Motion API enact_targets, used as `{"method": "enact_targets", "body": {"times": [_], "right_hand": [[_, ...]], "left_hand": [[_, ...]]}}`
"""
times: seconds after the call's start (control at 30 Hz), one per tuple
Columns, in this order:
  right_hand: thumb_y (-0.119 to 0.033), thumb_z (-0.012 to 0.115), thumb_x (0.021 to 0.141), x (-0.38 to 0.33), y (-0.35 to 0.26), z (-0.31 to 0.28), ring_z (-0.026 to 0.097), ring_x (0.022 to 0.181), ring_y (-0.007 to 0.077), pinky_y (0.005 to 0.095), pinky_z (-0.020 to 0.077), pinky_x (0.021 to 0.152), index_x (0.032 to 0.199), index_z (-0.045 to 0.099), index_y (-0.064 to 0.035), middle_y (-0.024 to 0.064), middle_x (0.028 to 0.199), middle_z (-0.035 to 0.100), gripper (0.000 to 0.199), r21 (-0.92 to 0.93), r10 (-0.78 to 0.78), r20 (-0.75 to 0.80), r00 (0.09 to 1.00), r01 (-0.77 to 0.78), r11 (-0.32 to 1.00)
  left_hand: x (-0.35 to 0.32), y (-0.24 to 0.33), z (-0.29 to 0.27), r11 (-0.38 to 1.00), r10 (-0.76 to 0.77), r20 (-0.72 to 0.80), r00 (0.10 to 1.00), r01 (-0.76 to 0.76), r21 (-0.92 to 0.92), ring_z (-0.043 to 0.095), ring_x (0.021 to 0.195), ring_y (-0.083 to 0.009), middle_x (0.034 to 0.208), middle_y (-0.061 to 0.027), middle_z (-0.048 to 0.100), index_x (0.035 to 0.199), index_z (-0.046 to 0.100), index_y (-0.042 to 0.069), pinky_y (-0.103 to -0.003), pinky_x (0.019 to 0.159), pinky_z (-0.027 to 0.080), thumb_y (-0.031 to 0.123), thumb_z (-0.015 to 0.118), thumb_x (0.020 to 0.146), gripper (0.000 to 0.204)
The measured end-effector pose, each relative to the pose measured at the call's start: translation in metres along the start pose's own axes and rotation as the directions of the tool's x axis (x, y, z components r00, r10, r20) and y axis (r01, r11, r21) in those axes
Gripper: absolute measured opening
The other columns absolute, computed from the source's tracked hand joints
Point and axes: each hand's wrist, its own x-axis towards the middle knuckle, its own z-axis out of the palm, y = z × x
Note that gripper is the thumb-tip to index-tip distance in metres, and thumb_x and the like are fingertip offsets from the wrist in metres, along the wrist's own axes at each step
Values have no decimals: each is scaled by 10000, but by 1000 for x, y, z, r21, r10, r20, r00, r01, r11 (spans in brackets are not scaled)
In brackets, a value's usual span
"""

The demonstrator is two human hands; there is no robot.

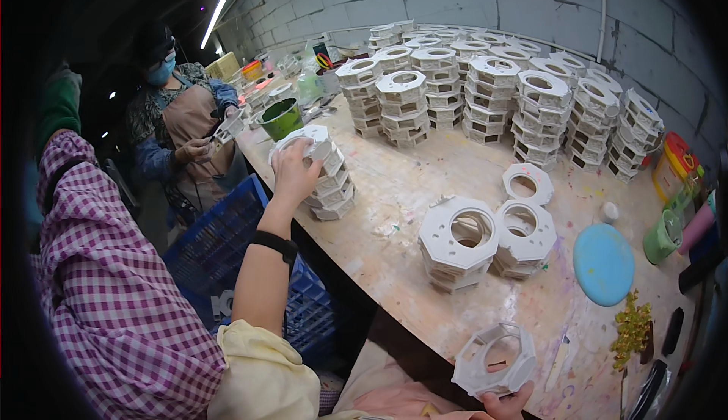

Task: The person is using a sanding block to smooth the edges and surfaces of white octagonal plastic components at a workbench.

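Observation:
My left hand [295,168] reaches out to a short stack of white octagonal frames [331,192] near the table's left edge. Its fingers are closed over the top white octagonal frame [317,135]; whether that frame is lifted off the stack I cannot tell. Close to me at the bottom, my right hand [509,403] grips the lower rim of another white octagonal frame [522,367], tilted so its large round opening shows. Between my hands stand two short stacks of such frames [437,227], [537,247], with a single frame [528,176] behind them.
Tall stacks of frames [485,98] fill the back by the block wall. A blue disc [604,264], yellow flower-like clump [632,327] and green cup [663,238] lie right. At left are a green bucket [280,120], blue crate [216,242], masked co-worker [193,120] and checked sleeve [121,268].

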Motion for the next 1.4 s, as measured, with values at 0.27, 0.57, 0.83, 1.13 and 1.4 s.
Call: {"method": "enact_targets", "body": {"times": [0.27,0.57,0.83,1.13,1.4], "right_hand": [[-135,728,684,1,0,0,603,747,165,300,487,651,944,609,41,104,841,639,336,-41,-48,11,999,48,998],[-109,735,667,1,-1,1,602,734,164,298,485,639,933,615,35,97,828,641,326,-40,-30,2,1000,30,999],[-123,736,672,1,-1,-1,593,748,156,286,478,642,959,608,30,94,845,634,349,-20,-85,3,996,85,996],[-149,723,689,1,1,1,585,735,162,286,474,640,986,598,33,83,841,626,370,-4,-64,-5,998,64,998],[-185,730,668,-2,6,3,576,716,157,289,469,629,957,600,32,82,827,622,383,-45,-37,-59,998,34,998]], "left_hand": [[9,-11,-26,995,-44,-215,976,24,-95,501,993,-365,1010,-173,585,1068,517,97,-439,896,333,154,661,712,388],[-3,0,-72,991,16,-219,976,-46,-130,485,1015,-376,1085,-193,548,1152,463,76,-431,899,349,121,657,736,462],[-15,10,-110,980,57,-209,976,-95,-174,490,1042,-374,1082,-200,549,1147,459,60,-424,885,369,102,639,757,431],[-8,-12,-77,995,62,-191,980,-76,-63,489,995,-376,1037,-208,549,1094,494,16,-428,880,363,151,663,736,419],[-4,-15,-26,991,96,-64,993,-101,-86,474,1027,-361,1042,-205,541,1095,503,7,-426,926,329,174,673,719,446]]}}
